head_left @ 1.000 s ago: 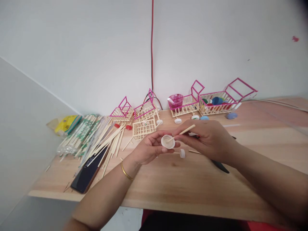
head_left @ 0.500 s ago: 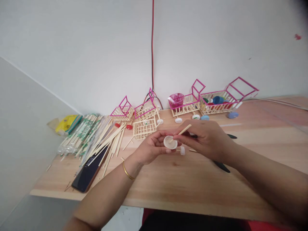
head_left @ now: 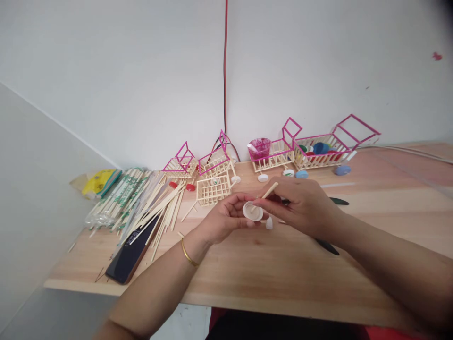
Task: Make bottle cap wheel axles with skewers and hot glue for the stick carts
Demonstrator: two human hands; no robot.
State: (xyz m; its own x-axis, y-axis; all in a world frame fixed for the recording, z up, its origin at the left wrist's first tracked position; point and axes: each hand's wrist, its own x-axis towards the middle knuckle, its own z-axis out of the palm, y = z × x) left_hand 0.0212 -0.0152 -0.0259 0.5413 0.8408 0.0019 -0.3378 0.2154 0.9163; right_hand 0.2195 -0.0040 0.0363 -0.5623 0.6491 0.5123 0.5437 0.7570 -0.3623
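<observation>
Between the thumb and fingers of my left hand (head_left: pixel 231 215) is a white bottle cap (head_left: pixel 250 213), its hollow side facing me. My right hand (head_left: pixel 304 205) pinches a short wooden stick (head_left: pixel 270 190), whose lower end reaches into the cap's middle. Just below and right of the held cap, a second white cap (head_left: pixel 269 223) is partly hidden behind my hands. A plain stick basket (head_left: pixel 213 190) lies on the table beyond my left hand. Dark-bladed scissors (head_left: pixel 327 245) lie partly hidden beneath my right hand.
Small stick carts with magenta rims (head_left: pixel 272 163) line the wall, some on cap wheels. The right cart (head_left: pixel 318 163) holds colored caps. A magenta-stained cup (head_left: pixel 259 150) stands in another. Loose sticks (head_left: pixel 164 205), packed sticks (head_left: pixel 118 198) and a phone (head_left: pixel 130 255) are at left.
Both hands have shifted very slightly right with the cap and stick. The stick is tilted a little more upright, its end still in the cap.
</observation>
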